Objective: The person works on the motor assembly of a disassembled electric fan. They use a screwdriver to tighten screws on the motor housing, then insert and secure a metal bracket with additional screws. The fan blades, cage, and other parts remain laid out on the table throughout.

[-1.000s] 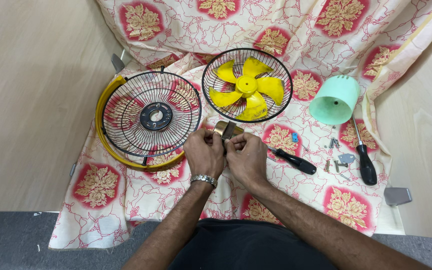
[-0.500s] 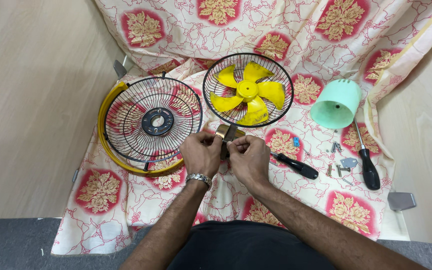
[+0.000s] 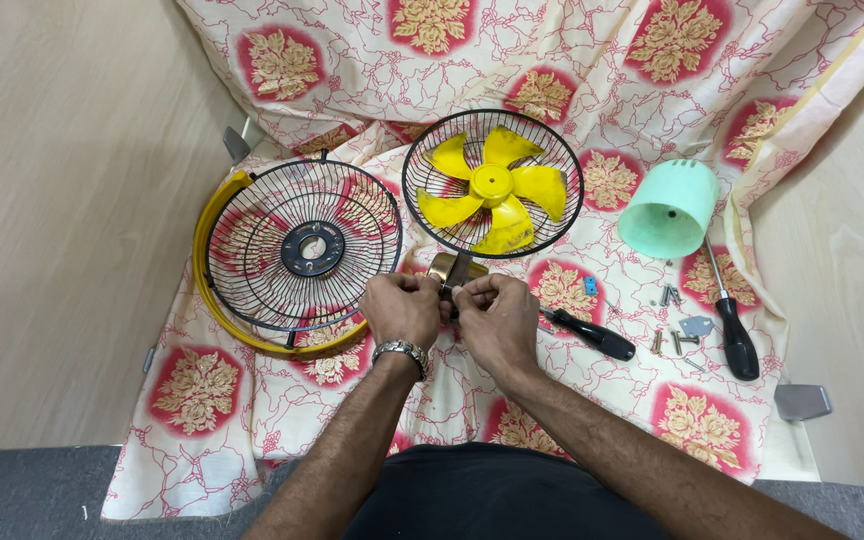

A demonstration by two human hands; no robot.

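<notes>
While pinched shut from both sides by left hand (image 3: 404, 308) and right hand (image 3: 495, 315), just below the yellow-bladed grille (image 3: 492, 183) on the cloth (image 3: 592, 90), small brass-coloured fan part (image 3: 449, 270): probably rigid, smooth, light; best held at its edges.

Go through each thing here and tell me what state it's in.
left hand: gripping the brass part
right hand: pinching the same part
brass part: held at the fan's base
yellow fan blade: mounted in rear grille
front grille: detached, lying flat
green cover: removed, on its side
screws: loose on cloth
</notes>
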